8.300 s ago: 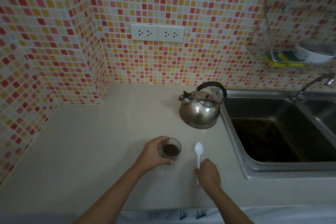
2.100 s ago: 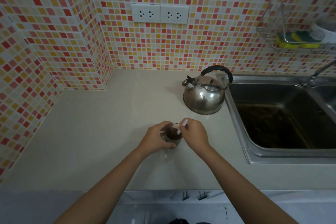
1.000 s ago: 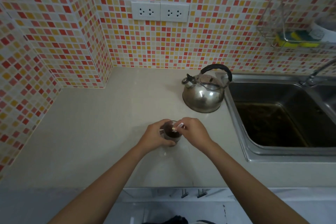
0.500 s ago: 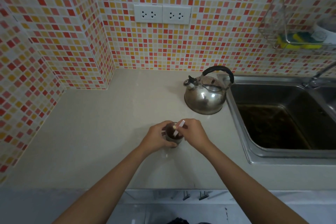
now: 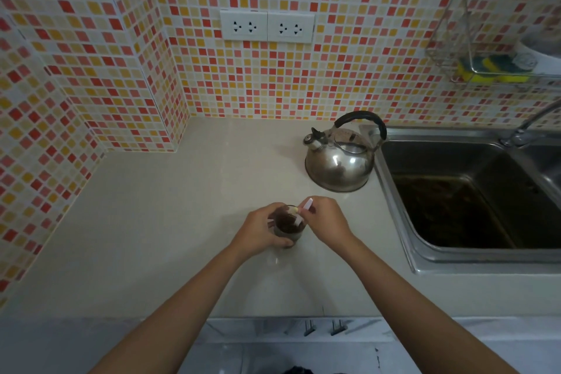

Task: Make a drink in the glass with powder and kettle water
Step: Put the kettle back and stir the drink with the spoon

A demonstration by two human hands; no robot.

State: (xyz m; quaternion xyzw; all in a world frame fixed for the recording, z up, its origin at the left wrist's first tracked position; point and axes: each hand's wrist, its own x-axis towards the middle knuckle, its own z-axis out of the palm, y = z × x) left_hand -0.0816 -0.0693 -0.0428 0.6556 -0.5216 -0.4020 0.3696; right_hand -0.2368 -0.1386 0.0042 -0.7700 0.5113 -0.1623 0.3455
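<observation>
A small clear glass [image 5: 287, 226] with dark brown drink stands on the beige counter [image 5: 151, 222]. My left hand [image 5: 258, 232] wraps around the glass from the left. My right hand [image 5: 326, 222] pinches the handle of a white plastic spoon [image 5: 303, 211], whose bowl dips into the dark liquid. The steel kettle [image 5: 340, 161] with a black handle sits behind the glass, spout pointing left, next to the sink.
A steel sink [image 5: 473, 197] with a dark basin lies to the right, its tap [image 5: 528, 123] at the back. A wire rack [image 5: 491, 70] with sponges hangs on the tiled wall. Two wall sockets [image 5: 267, 26] sit above the counter.
Earlier the spoon lay on the counter under my right hand. Now the spoon is in the glass, and its handle shifts slightly between the recent frames. My left hand stays on the glass.
</observation>
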